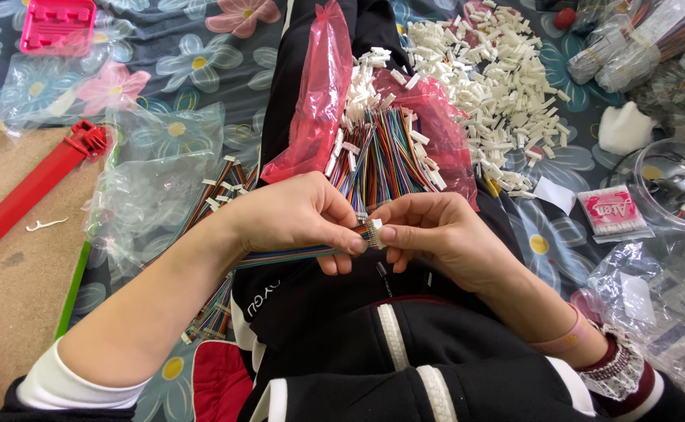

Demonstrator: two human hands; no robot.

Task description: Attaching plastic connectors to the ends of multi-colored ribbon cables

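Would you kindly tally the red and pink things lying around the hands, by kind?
Pink plastic tray: 1
Red plastic bars: 2
Translucent red bags: 2
Pink-labelled packet of swabs: 1
Total: 6
The left hand and right hand pinch a multicoloured ribbon cable.

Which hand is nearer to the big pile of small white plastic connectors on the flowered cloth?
The right hand. It lies just below the pile of small white plastic connectors, on the same side. The left hand is farther away, down and left of the pile, holding the multicoloured flat ribbon wire.
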